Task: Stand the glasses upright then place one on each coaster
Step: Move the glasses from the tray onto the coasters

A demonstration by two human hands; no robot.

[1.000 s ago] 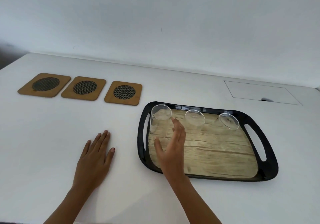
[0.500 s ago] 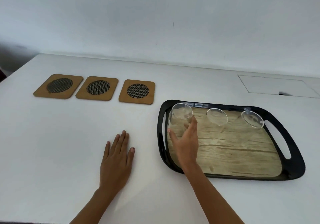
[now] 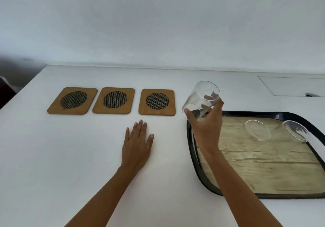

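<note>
- No brand, label or readable writing shows on any item in view.
- The held glass (image 3: 202, 98) is a clear, straight-sided tumbler with no stem or handle; fingertips show through its wall.
- The right hand (image 3: 206, 126) wraps around its lower part, thumb on the near-left side and fingers curled round the far side, so the grip is closed on the tumbler.
- This glass is lifted clear and tilted, its open mouth up and leaning toward the right, its base down to the left, above the far-left corner of the tray (image 3: 190, 149).
- It hangs just to the right of the right coaster (image 3: 157, 102), not touching it.
- The tray is black-rimmed with a pale wood-grain floor.
- The middle glass (image 3: 257, 130) and the right glass (image 3: 295, 130) lie on their sides on the tray floor near its far edge, mouths turned toward the camera, close to each other; whether they touch cannot be told.
- Three coasters lie in a row on the white table (image 3: 70, 156): the left coaster (image 3: 72, 100), the middle coaster (image 3: 114, 100) and the right one. Each is tan wood, a rounded rectangle with a dark round mesh centre, and all three are bare.
- The left hand (image 3: 138, 144) lies flat on the table, palm down, fingers spread slightly, holding nothing, in front of the coasters.
</note>
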